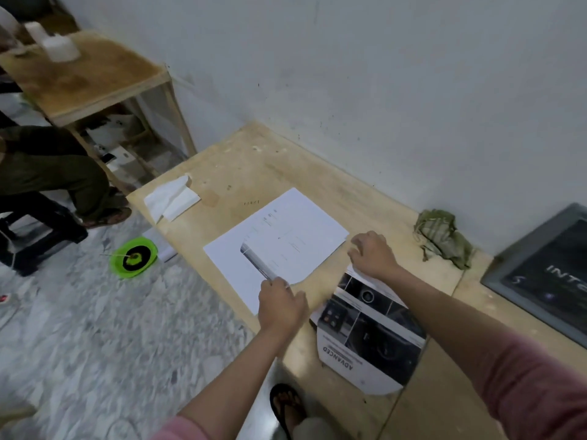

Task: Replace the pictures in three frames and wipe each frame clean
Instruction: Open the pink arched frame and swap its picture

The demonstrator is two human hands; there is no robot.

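Nearest the camera lies the printed picture, a glossy sheet with dark photo panels and the word ADVANCED, flat on the table and overhanging its near edge. Its long axis runs from the near edge up and slightly left toward the right hand.

Right hand: knuckles up, fingers curled downward, resting at the far end of the printed picture, where that sheet meets the right corner of the white sheets. Whether the fingertips pinch an edge or only press on it cannot be determined; they are hidden under the hand.

Left hand: fingers curled at the near corner of the white sheets, apparently holding that corner; the grip itself is hidden by the back of the hand. A grey strip, possibly a frame edge or a printed band, shows under the upper sheet and runs from this hand toward the far left.

Governing relation: the white sheets lie directly beyond both hands, with their long axis running from near left to far right. The left hand sits on the near corner, the right hand just beside the right corner. The printed picture lies between the two forearms, nearer the right one.

A dark frame stands at the right, well apart from both hands. The green cloth lies near the wall, just beyond the right hand, so the right hand is likely the better choice for wiping. Folded white tissue lies at the far left corner of the table.
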